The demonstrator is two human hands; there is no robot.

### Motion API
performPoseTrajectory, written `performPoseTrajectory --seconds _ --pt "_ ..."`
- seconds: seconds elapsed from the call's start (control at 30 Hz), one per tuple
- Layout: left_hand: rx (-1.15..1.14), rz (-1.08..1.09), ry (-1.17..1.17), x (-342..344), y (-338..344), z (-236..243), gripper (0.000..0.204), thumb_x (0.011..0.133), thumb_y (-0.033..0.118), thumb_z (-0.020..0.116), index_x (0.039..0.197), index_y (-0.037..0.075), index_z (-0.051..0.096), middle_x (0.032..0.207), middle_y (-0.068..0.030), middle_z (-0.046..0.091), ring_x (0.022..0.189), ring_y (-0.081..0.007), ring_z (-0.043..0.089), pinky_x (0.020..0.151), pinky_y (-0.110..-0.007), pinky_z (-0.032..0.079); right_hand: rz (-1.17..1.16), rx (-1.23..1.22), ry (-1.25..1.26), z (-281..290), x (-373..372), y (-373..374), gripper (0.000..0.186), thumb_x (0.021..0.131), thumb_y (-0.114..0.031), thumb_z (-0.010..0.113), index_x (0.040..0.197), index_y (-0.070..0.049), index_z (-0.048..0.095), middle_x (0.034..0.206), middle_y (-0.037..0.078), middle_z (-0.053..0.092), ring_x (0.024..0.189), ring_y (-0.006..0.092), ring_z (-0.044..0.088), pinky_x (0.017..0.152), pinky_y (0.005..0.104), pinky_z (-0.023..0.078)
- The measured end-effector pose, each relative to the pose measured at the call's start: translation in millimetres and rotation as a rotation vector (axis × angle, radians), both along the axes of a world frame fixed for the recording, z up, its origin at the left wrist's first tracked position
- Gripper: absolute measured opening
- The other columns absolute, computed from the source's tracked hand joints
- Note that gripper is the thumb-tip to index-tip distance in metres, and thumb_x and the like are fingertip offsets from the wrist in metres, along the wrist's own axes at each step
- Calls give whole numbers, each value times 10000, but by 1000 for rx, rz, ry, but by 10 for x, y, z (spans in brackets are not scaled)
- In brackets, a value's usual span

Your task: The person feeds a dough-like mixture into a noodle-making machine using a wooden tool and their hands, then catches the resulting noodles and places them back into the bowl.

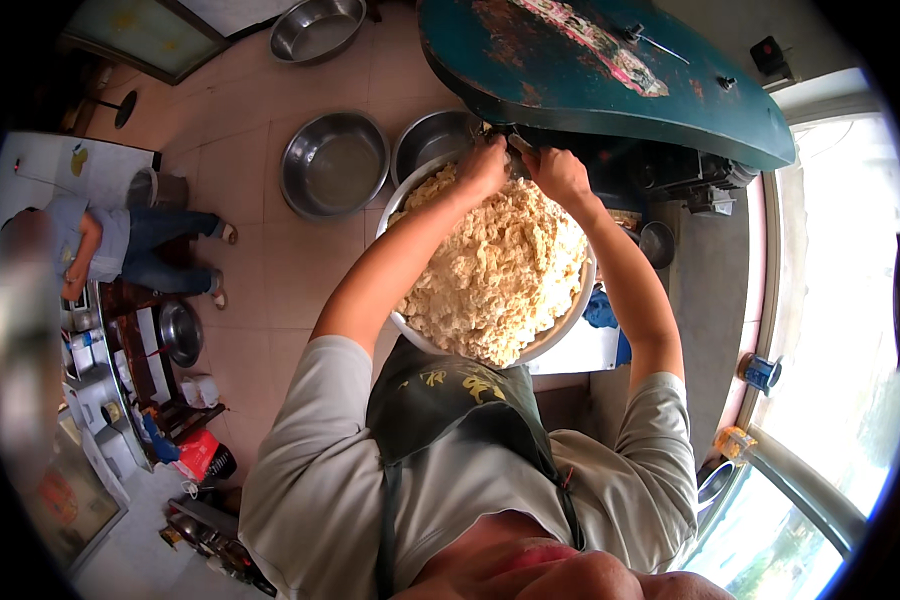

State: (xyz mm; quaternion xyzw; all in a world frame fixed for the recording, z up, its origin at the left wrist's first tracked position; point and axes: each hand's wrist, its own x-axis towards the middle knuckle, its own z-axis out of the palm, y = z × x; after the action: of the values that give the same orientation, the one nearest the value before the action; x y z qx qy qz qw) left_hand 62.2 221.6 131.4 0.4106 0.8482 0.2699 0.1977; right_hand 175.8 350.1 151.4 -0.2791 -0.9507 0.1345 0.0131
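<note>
On the far left we see a co-worker in a light blue shirt (142, 235), standing with arms bent. Nearer the middle, a wide metal basin (335, 165) sits on the tiled floor (270, 265), and a second basin (425, 145) is just beside it, partly hidden behind our bowl.

The large metal bowl (410, 333) is in front of our dark apron (440, 405), heaped with pale, crumbly dough (495, 275), rough and shaggy all over. Our left hand (484, 168) is at its far side, fingers curled and pointing away; we cannot tell whether they grip anything. Our right hand (560, 177) is just beside it, fingers bent near something small and pale, too hidden to name, and we cannot tell if it is held. Above both hands is the worn green machine housing (590, 90); a white surface (580, 352) shows past the bowl's near right edge, by a blue cloth (600, 310).

We judge the step in hand to be close work at the bowl's far rim, under the housing. The next move seems to call for a steady bowl and fingers well clear of the machine's underside.
</note>
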Motion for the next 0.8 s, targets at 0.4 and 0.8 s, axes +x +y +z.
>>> performPoseTrajectory --seconds 0.4,0.8 --pt "-51 -281 180 -233 -63 -278 338 854 79 585 1166 -48 589 1230 -269 558 1066 -436 587 906 -495 490 -24 -160 -124 40 -52 -42 512 944 -511 516 914 -39 712 856 241 697 840 413 682 750 497 558" --pt "91 -396 159 704 -173 35 445 919 288 630 1196 -57 579 1236 -275 573 1110 -386 601 938 -457 489 -11 -73 -120 195 -339 -117 547 948 -505 513 920 1 719 823 227 706 796 401 704 721 465 580"
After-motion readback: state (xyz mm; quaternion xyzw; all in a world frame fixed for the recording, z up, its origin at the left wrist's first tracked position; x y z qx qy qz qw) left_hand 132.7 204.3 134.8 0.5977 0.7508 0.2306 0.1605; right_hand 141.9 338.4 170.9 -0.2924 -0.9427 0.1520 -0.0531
